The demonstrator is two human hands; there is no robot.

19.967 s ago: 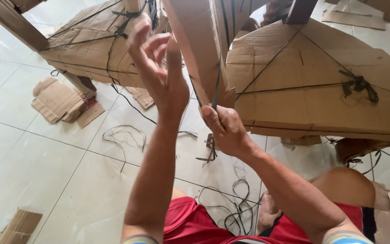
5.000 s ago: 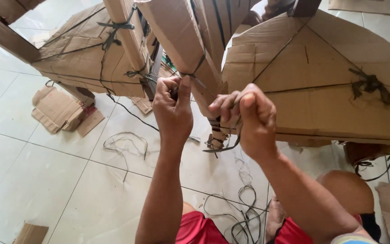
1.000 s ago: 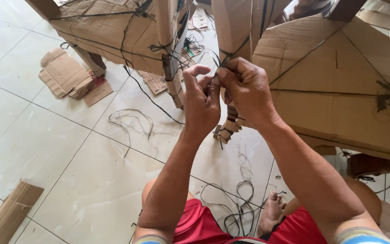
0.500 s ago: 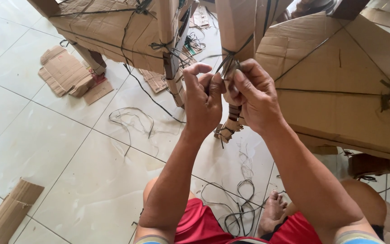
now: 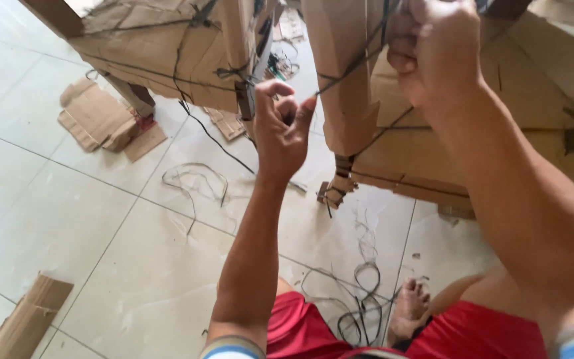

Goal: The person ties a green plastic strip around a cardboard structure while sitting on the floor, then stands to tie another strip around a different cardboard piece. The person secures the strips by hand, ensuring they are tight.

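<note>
Hands [image 5: 284,126] [image 5: 433,50] pull cord [image 5: 350,70] round cardboard-wrapped leg [image 5: 343,80].

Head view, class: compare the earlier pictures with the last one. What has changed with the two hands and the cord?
The right hand has pulled up and away, drawing the dark cord taut; the left hand, earlier pressed against it, now pinches the cord lower down. The cardboard-wrapped leg and floor scraps stayed put.

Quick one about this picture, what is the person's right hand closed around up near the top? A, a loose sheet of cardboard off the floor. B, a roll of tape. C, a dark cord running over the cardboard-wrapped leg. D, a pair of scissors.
C: the right hand is fisted on the dark cord that runs taut across the cardboard-wrapped leg; no scissors or tape show.
</note>
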